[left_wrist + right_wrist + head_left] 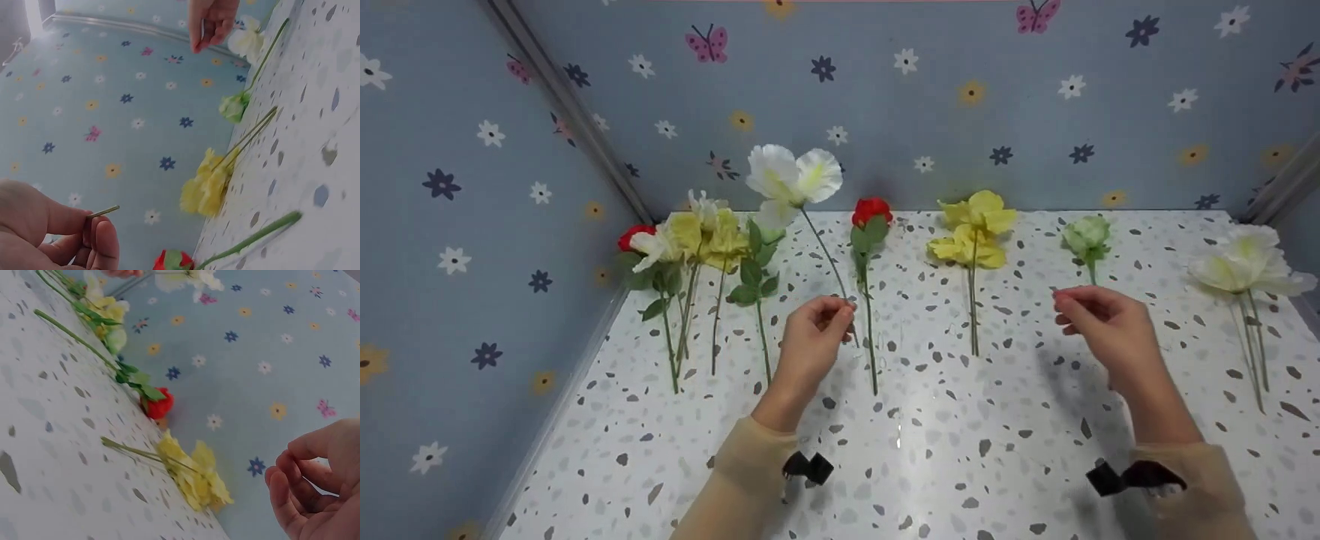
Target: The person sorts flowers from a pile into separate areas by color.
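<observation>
My left hand (812, 337) pinches the thin stem of a white artificial flower (819, 176) between thumb and fingers. Its bloom leans up and left, in front of the back wall, and the cut end of the stem (107, 211) pokes out past the fingertips in the left wrist view. Raised over the right part of the table, my right hand (1114, 334) has loosely curled fingers with nothing between them. Just beyond it lies a light green flower (1086, 236), its lower stem hidden by that hand. A red rose (872, 217) lies right of the held stem.
Two yellow flowers (976, 225) lie mid-table on the speckled white tabletop (930, 465). At the left is a group of red, white and yellow flowers (686, 236); white flowers (1249, 262) lie far right. Flower-patterned panels (885, 97) enclose the back and sides.
</observation>
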The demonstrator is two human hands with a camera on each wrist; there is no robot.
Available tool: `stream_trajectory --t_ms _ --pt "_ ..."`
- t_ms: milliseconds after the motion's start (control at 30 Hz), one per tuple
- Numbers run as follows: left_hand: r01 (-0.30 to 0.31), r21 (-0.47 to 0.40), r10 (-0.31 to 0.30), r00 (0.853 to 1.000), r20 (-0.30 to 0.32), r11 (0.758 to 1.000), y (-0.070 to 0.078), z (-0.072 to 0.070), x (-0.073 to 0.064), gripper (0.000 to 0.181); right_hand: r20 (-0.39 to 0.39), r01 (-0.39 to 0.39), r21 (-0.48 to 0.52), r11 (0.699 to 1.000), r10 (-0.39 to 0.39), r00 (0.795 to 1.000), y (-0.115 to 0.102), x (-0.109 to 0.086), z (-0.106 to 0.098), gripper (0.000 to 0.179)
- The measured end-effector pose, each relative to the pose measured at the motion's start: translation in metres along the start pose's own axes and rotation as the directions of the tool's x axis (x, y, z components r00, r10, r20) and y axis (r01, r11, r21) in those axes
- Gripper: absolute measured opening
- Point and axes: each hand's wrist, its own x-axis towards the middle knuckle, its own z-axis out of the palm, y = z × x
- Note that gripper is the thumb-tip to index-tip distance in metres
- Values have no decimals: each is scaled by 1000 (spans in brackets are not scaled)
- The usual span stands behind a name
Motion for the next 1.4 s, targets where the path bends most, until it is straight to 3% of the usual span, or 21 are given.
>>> stream_trajectory --t_ms 133,300,533,800,1033,1200,1400 --pt "-4 29 0 992 124 1000 -5 20 -12 10 90 31 28 999 -34 995 -7 -10 35 37" --pt "-22 91 1 974 225 996 -8 41 -26 8 186 50 64 997 -61 981 -15 -25 74 28" --pt "-73 163 13 939 344 984 -11 60 -44 6 232 75 117 990 -101 967 -19 -40 106 28" --pt "-55 132 -1 919 395 990 -12 72 -56 5 201 89 238 967 -139 970 -22 -48 116 17" --pt "-43 148 -20 918 396 988 -12 74 -58 5 161 96 249 964 -139 977 -23 -49 115 13" --pt "-38 161 -34 908 418 986 -13 74 -58 4 111 101 223 970 -128 985 -24 -47 112 11" --pt "-70 161 -2 912 410 985 -14 74 -58 3 105 96 317 944 -135 985 -25 -47 113 13"
